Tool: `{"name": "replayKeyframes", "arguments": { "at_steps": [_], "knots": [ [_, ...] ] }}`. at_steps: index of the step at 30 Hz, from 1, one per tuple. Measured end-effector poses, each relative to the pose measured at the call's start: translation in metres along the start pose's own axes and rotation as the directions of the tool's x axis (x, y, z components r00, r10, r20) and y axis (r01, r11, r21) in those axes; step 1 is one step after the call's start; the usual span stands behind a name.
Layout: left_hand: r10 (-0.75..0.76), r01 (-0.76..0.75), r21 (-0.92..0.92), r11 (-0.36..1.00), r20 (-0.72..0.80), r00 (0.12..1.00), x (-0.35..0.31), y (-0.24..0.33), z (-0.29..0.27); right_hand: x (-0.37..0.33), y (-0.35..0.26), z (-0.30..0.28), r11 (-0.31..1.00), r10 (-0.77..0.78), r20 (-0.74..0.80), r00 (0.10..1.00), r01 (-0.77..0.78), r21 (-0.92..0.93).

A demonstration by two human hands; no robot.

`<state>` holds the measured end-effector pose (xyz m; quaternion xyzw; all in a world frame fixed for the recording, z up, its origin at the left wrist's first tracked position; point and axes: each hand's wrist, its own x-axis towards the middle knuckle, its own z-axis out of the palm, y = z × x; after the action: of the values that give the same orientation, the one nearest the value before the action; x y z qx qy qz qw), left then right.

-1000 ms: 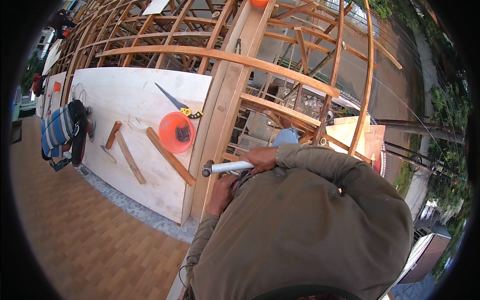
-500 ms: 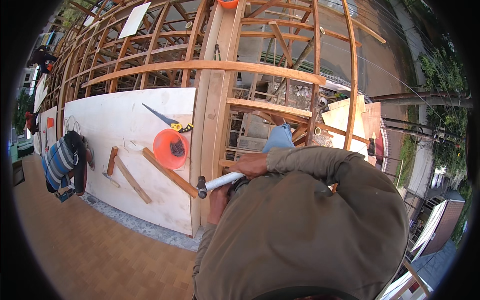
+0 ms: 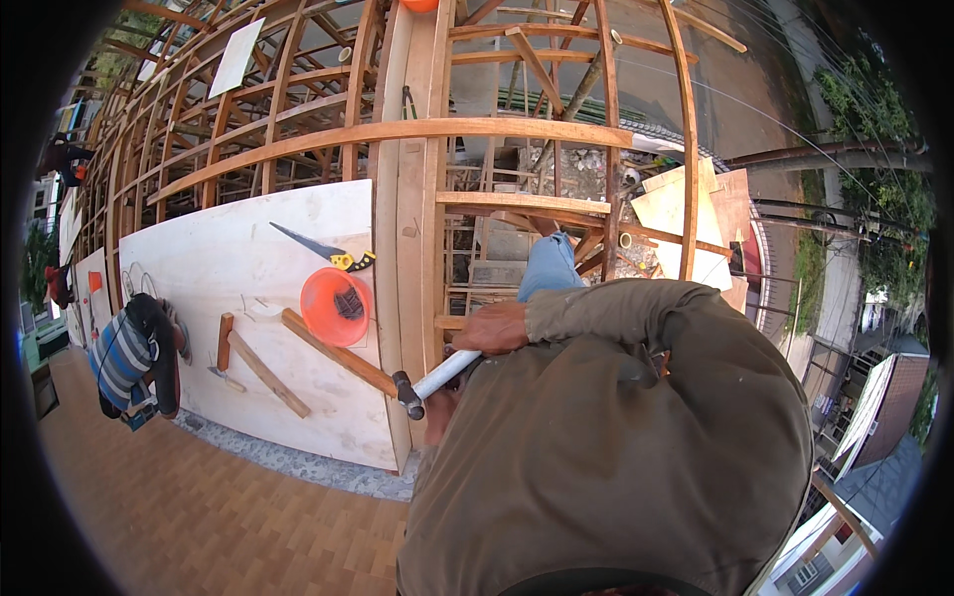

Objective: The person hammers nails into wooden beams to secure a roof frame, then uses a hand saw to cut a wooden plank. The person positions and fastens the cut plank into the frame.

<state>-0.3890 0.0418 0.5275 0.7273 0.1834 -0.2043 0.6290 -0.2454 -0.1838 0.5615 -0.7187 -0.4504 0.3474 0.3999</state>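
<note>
Crisscrossed timber framework (image 3: 357, 99), built of many slender sawn lengths, spreads over the ground, with one patterned brown floor (image 3: 248, 497) beside it. One broad white board (image 3: 214, 258), flat and lightly smudged, lies between them. One long wooden channel (image 3: 393, 209), smooth and straight-sided, runs along the board's right edge. One co-worker (image 3: 122, 363) in a striped top crouches at the board's left edge. Near its right edge stands one round orange bucket (image 3: 323, 325), smooth-walled, holding a small heap of dark, thin pieces. Three loose pieces of wood lie below and left of it: one long reddish batten (image 3: 338, 351) reaching the right edge, one pale stick (image 3: 266, 372) and one short reddish block (image 3: 225, 343). One saw (image 3: 323, 250), its tapering metal blade set in a yellow-and-black handle, lies towards the upper right corner. The right hand (image 3: 494, 330) is closed round the whitish handle of one hammer (image 3: 442, 376), whose dark metal head is just beside the board's right edge, towards the lower right corner. Behind the hammer, the left hand (image 3: 438, 415) is mostly hidden; I cannot tell its grip.
</note>
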Motion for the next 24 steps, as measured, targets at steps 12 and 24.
{"name": "replayKeyframes", "arguments": {
  "at_steps": [12, 24],
  "knots": [
    [0.036, -0.058, 0.249, 0.967, 0.093, 0.995, -0.015, 0.061, -0.011, 0.020, -0.023, -0.005, 0.992, -0.043, -0.015, 0.999, 0.045, 0.121],
    [-0.028, 0.015, 0.064, 0.998, 0.199, 0.980, 0.020, 0.006, -0.005, 0.010, -0.009, -0.012, 0.992, 0.065, 0.012, 0.998, -0.066, 0.111]
  ]
}}
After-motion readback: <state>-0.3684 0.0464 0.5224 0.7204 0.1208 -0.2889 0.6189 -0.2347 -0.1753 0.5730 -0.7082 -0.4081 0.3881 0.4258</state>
